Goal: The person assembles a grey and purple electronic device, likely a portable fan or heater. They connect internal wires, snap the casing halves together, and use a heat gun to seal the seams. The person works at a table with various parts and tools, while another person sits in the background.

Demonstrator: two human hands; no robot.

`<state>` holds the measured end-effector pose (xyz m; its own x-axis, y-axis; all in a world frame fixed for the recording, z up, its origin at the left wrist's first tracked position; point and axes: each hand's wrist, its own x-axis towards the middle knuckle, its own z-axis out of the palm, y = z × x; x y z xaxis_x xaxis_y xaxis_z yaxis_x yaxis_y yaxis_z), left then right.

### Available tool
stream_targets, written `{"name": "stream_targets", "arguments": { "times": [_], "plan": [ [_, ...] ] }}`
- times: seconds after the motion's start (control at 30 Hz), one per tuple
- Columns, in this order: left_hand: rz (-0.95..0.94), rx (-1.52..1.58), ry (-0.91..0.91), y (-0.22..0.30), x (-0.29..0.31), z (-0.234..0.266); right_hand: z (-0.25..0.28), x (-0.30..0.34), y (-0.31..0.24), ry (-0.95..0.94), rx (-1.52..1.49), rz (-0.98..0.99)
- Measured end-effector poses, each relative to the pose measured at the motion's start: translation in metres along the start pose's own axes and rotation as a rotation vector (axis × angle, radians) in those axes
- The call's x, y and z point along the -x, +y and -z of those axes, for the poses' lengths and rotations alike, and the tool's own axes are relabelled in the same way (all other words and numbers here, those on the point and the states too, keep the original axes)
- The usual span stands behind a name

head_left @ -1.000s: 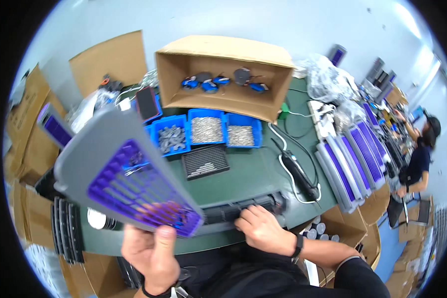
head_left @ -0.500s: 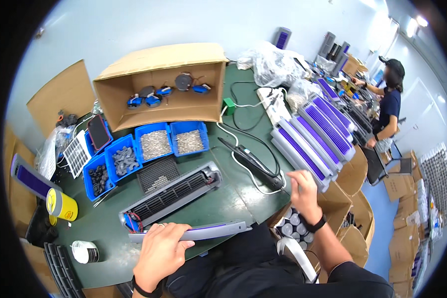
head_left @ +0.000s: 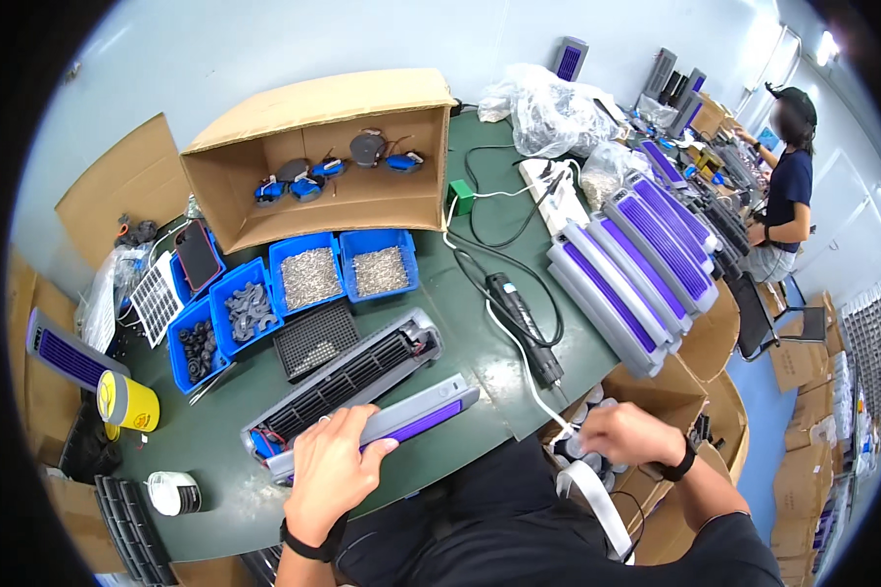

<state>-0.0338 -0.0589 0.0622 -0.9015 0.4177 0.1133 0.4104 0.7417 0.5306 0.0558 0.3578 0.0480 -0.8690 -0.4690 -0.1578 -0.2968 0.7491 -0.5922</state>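
My left hand point(head_left: 335, 472) grips a long grey cover panel with a purple strip point(head_left: 429, 415) near the table's front edge, thumb on its near side. Just behind it lies a grey housing point(head_left: 347, 377) with a black slatted fan inside and red wires at its left end. My right hand point(head_left: 628, 435) is closed over an open carton beside the table, fingers curled down at several round grey caps point(head_left: 597, 479). What it pinches is mostly hidden. A white cable point(head_left: 531, 383) runs from the table toward those fingers. A black electric screwdriver point(head_left: 526, 328) lies on the table.
Blue bins point(head_left: 308, 276) of screws and small parts stand behind the housing, before a cardboard box point(head_left: 225, 201) of small blue-and-grey motors. Finished-looking purple-grey units point(head_left: 636, 269) are stacked at right. A yellow canister point(head_left: 132, 403) stands left. A co-worker point(head_left: 788, 186) works far right.
My right hand has lowered from raised above the table edge to the carton and closed. The cover panel has tilted so more purple shows. The screwdriver lies at a steeper angle.
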Motion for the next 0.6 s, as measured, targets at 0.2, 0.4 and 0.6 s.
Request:
{"name": "stream_targets", "arguments": {
  "times": [0.2,0.4,0.6],
  "plan": [
    [-0.028,-0.067,0.135,-0.003,-0.002,-0.013,-0.050,-0.101,-0.052,0.673,-0.696,0.080],
    [-0.034,-0.088,0.214,-0.006,0.002,-0.019,-0.059,-0.154,-0.063,0.806,-0.700,0.110],
    [-0.034,-0.086,0.250,-0.007,0.003,-0.024,-0.043,-0.156,-0.085,0.828,-0.230,0.182]
  ]
}}
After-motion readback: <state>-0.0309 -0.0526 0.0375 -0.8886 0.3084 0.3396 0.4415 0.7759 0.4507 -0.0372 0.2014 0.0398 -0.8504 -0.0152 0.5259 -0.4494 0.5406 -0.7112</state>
